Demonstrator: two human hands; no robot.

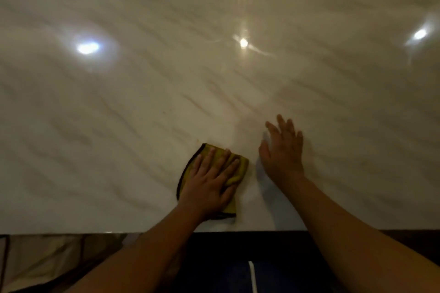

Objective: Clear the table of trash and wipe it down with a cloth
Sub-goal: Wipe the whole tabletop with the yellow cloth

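Observation:
A folded yellow cloth (239, 166) with a dark hem lies on the glossy cream marble table (142, 102), close to the near edge. My left hand (209, 183) presses flat on the cloth with straight, spread fingers. My right hand (282, 150) is just to the right of the cloth, fingers straight and spread, palm down on or just above the tabletop; it is blurred and holds nothing. No trash shows on the table.
The table's near edge (71, 233) runs across the bottom of the view. Ceiling lights are reflected in the surface as bright spots (88, 47). Below the edge are a patterned floor (35, 261) at left and dark clothing (238, 269) in the middle.

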